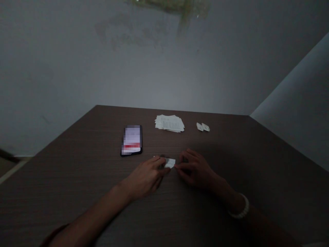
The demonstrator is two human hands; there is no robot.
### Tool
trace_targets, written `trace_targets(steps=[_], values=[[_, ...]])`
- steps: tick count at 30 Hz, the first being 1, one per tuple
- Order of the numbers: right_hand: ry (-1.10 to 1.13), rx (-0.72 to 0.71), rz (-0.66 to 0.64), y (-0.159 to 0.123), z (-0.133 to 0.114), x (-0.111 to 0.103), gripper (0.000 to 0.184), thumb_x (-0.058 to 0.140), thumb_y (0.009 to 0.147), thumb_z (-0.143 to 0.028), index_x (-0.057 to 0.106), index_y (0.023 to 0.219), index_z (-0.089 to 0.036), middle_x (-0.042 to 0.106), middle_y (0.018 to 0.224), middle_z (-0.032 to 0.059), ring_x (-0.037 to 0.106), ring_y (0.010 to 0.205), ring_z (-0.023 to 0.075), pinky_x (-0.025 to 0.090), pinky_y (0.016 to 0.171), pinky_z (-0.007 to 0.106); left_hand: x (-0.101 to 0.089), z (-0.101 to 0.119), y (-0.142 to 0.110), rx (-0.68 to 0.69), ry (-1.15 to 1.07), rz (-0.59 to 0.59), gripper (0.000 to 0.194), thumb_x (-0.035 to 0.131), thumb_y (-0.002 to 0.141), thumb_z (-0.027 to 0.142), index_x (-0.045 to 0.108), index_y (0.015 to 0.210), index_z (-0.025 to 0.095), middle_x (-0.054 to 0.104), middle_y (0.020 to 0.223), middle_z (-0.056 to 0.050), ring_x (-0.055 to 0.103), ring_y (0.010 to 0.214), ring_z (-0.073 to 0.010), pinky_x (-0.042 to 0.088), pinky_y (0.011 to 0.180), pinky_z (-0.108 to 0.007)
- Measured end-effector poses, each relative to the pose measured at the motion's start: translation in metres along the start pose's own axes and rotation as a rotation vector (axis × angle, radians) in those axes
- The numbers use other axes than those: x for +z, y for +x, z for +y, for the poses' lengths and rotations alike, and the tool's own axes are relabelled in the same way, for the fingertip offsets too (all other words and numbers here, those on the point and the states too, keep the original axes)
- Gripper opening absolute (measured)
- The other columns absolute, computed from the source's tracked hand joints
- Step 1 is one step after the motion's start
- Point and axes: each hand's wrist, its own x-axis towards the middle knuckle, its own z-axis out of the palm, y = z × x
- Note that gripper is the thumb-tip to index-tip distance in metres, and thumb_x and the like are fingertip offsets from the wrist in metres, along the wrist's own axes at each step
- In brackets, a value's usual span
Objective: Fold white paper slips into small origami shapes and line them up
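Observation:
A small white piece of paper (170, 163) lies at the middle of the table, partly hidden under my fingers. My left hand (149, 173) grips its left part, thumb at the near edge and fingers on top. At the paper's right corner is my right hand (194, 168), with its fingertips drawn together in a pinch. A bracelet of pale beads (243, 207) circles my right wrist. Whether the paper has a fold is too dim to make out.
Beyond my hands lies a loose stack of printed paper slips (169, 122). Two small folded papers (203, 127) rest to its right. A phone (132, 140) with a lit, blurred screen lies to the left. The brown table (77, 154) meets a grey wall (154, 75) at the back.

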Motion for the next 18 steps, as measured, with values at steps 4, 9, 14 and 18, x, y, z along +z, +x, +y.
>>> trace_targets(steps=[4,9,14,18], values=[[-0.037,-0.016,0.008,0.0002,0.0005,0.0009,0.014,0.058,0.083,-0.020,0.070,0.089,-0.021,0.056,0.088,0.0059,0.047,0.084,0.0196,0.039,0.072,0.033,0.0000,-0.0003,0.0000,0.004,0.002,0.010,0.033,0.047,0.087,0.010,0.063,0.114,0.018,0.055,0.102,-0.010,0.053,0.096,-0.0241,0.050,0.083,-0.039],[-0.056,-0.080,-0.012,0.0011,-0.0014,-0.0005,0.017,0.055,0.085,-0.019,0.068,0.095,-0.021,0.057,0.092,0.0061,0.047,0.084,0.0195,0.039,0.074,0.034,0.0001,0.0003,-0.0007,0.009,-0.010,0.027,0.032,0.046,0.089,0.012,0.063,0.114,0.018,0.055,0.102,-0.009,0.054,0.095,-0.0232,0.049,0.084,-0.038],[-0.002,-0.062,-0.063,0.0021,-0.0048,-0.0040,0.021,0.054,0.086,-0.017,0.068,0.101,-0.022,0.057,0.094,0.0061,0.048,0.086,0.0194,0.041,0.075,0.033,-0.0029,0.0003,-0.0007,0.003,-0.059,0.024,0.033,0.046,0.088,0.011,0.064,0.114,0.018,0.057,0.101,-0.010,0.054,0.096,-0.0236,0.049,0.083,-0.038],[0.039,-0.002,-0.032,0.0078,-0.0071,-0.0017,0.014,0.058,0.087,-0.025,0.069,0.094,-0.021,0.057,0.091,0.0060,0.049,0.086,0.0194,0.041,0.074,0.033,-0.0043,-0.0057,-0.0007,-0.011,-0.165,0.050,0.039,0.046,0.082,0.005,0.064,0.114,0.018,0.060,0.102,-0.008,0.055,0.097,-0.0226,0.048,0.084,-0.036]])
